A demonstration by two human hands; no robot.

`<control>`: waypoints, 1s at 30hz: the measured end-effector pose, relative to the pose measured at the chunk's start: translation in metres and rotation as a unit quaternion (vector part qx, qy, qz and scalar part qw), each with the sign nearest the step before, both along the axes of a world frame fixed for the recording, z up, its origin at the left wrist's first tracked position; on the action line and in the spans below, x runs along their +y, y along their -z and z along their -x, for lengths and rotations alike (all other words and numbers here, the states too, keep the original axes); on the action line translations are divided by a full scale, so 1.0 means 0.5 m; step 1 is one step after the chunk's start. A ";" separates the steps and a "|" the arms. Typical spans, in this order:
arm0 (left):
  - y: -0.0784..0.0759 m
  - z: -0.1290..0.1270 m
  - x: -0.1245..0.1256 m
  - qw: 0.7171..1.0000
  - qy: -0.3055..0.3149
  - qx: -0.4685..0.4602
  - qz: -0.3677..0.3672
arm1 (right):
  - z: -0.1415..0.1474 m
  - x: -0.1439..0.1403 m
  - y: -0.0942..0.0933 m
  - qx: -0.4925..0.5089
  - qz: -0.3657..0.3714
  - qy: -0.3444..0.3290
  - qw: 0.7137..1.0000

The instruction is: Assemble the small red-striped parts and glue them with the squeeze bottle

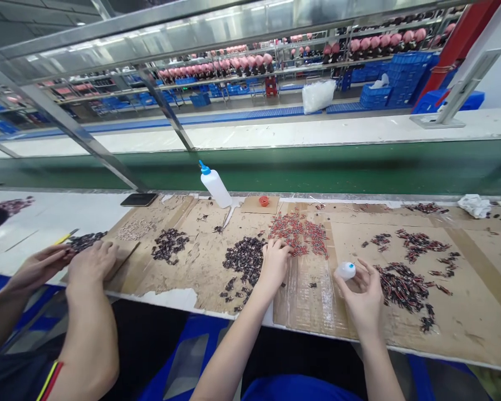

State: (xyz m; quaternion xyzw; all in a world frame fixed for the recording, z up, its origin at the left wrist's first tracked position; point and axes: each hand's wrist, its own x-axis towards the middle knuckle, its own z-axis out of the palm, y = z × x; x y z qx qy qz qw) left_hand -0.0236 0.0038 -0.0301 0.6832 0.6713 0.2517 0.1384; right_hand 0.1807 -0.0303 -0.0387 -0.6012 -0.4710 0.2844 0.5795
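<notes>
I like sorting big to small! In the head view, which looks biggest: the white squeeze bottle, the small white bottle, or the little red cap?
1. White squeeze bottle with blue nozzle
2. Small white bottle in right hand, though nearer
3. Little red cap

Colours and patterns at a cardboard-covered assembly bench.
The brown corrugated cardboard sheet (217,262) is scuffed and flecked with dark marks, torn pale at its near edge. On it lie a red-and-black heap of small parts (298,233), a dark purplish-black heap of small parts (244,257) and a pale grey scatter of small pieces (134,229). The right hand (365,298) holds a translucent white plastic cap-like piece with a blue spot (345,270). A white squeeze bottle with a blue nozzle (214,185) stands beside a small orange-red ring (264,201). The conveyor belt (359,167) is dark green; the far stacked crates (401,75) are blue, with pink rounded items (384,42) above.
</notes>
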 end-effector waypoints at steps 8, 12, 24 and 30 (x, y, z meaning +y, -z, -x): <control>0.004 -0.009 -0.013 1.000 0.005 -0.003 -0.023 | 0.032 -0.059 -0.014 -0.148 -0.265 0.081 0.949; -0.028 -0.029 -0.060 0.997 0.050 -0.064 -0.012 | 0.061 -0.070 -0.025 -0.159 -0.204 -0.053 0.965; -0.031 -0.067 -0.138 0.990 0.085 -0.106 0.031 | 0.052 -0.078 0.002 -0.071 -0.029 -0.143 0.987; 0.003 -0.081 -0.141 0.998 0.052 -0.047 0.001 | 0.052 -0.093 0.015 0.058 0.114 -0.089 0.988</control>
